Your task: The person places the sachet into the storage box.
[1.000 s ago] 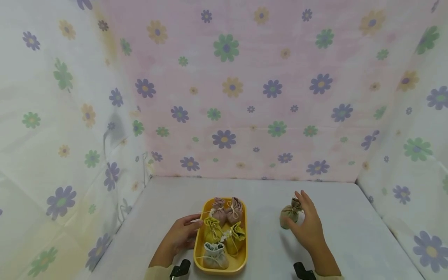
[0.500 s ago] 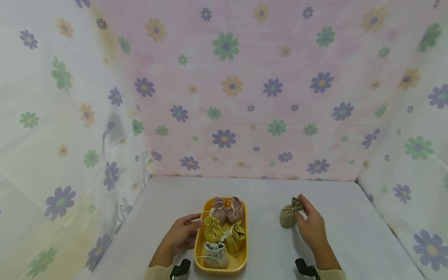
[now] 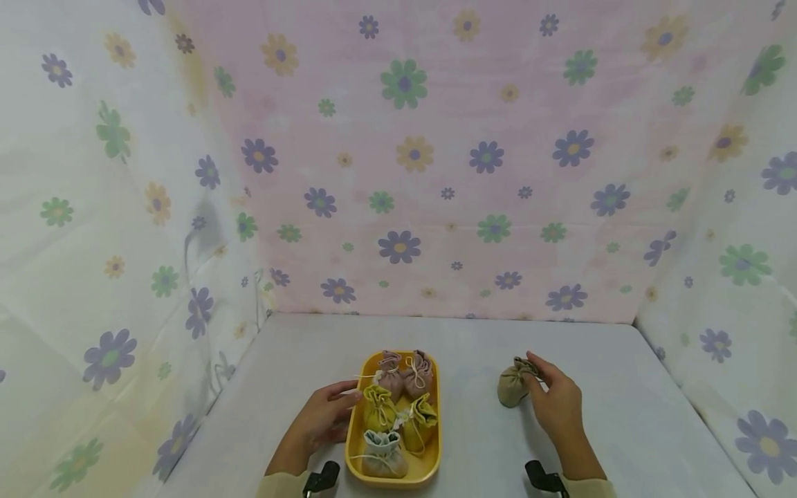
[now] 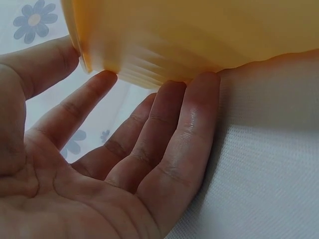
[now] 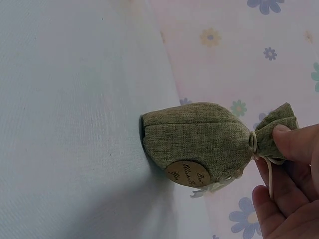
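My right hand (image 3: 559,407) pinches the gathered neck of an olive-green drawstring pouch (image 3: 513,387), between thumb and fingers. In the right wrist view, the pouch (image 5: 199,132) bears a round tag with writing, and its base meets the white tabletop. On the left, my left hand (image 3: 322,418) touches the side of a yellow tray (image 3: 349,453). The left wrist view has its fingertips (image 4: 202,87) against the outer wall of the tray (image 4: 199,35). Inside the tray sit two mauve pouches (image 3: 418,373), two mustard-yellow pouches (image 3: 378,409) and one pale grey pouch (image 3: 384,458).
A white table (image 3: 473,449) carries everything. Flower-printed cloth (image 3: 448,173) rises behind it and along both sides. Dark wrist mounts (image 3: 543,477) sit at both cuffs.
My right hand's fingers have come down and closed on the pouch's neck, from a raised, spread position beside it. The left hand and tray stay put.
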The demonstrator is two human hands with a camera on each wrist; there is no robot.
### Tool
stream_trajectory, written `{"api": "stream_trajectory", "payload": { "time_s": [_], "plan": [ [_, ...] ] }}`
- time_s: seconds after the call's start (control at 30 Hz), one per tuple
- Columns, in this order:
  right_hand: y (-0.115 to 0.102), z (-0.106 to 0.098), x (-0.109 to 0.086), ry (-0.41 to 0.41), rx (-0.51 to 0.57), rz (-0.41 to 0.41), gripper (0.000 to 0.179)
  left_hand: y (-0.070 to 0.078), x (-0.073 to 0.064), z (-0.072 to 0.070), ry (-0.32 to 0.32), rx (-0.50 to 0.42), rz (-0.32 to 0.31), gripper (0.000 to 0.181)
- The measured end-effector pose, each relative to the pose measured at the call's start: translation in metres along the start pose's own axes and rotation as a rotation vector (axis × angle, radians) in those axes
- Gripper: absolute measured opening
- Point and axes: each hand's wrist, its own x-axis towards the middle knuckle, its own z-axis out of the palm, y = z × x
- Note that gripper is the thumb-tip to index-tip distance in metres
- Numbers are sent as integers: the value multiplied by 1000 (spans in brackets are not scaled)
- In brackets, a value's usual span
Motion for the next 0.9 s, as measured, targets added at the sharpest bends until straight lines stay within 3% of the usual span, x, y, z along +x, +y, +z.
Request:
{"api": "stream_trajectory", "payload": {
  "time_s": [0.3, 0.63, 0.9],
  "plan": [
    [-4, 1, -2, 64, -52, -14, 28, 2, -4, 2, -19, -7, 15, 71],
    [-20, -3, -7, 70, -15, -41, 18, 0, -2, 2, -9, -6, 11, 72],
    [-43, -11, -12, 51, 91, -204, 18, 0, -1, 1, -1, 6, 7, 71]
  ]
}}
